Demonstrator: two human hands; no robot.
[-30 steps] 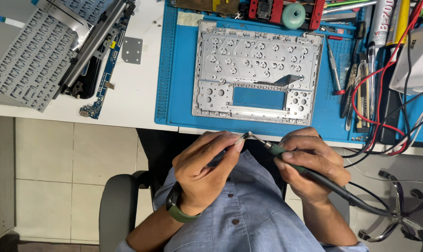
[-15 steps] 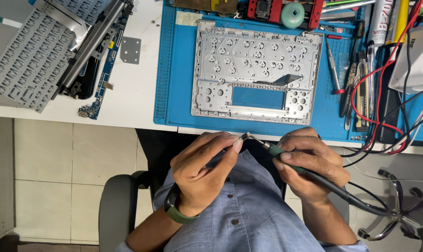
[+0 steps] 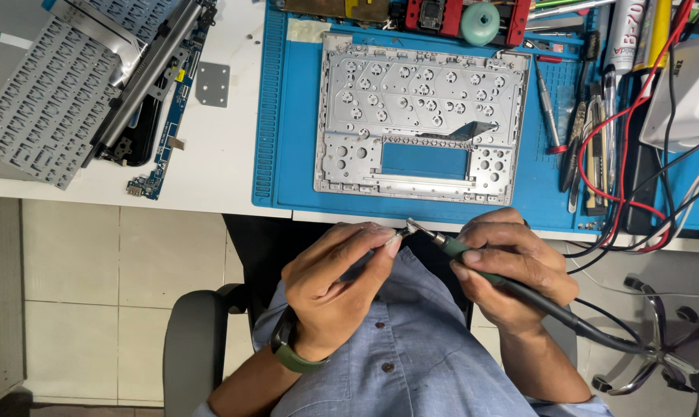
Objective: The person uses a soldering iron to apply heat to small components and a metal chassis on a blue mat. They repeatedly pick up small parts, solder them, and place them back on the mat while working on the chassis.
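My right hand [image 3: 511, 270] gripped the soldering iron [image 3: 473, 259] over my lap, below the table edge. My left hand [image 3: 338, 286] pinched a small part [image 3: 399, 233] at its tip.

The person wears a light blue button-up shirt [image 3: 411, 347] of a plain, faintly denim-like weave, with small dark buttons running down the front placket. The sleeves are rolled or short, leaving both forearms bare. On the left wrist sits an olive-green watch band [image 3: 291, 357] with a dark case edge. The left hand [image 3: 338, 289] and right hand [image 3: 511, 266] are bare, without gloves or rings that can be made out.
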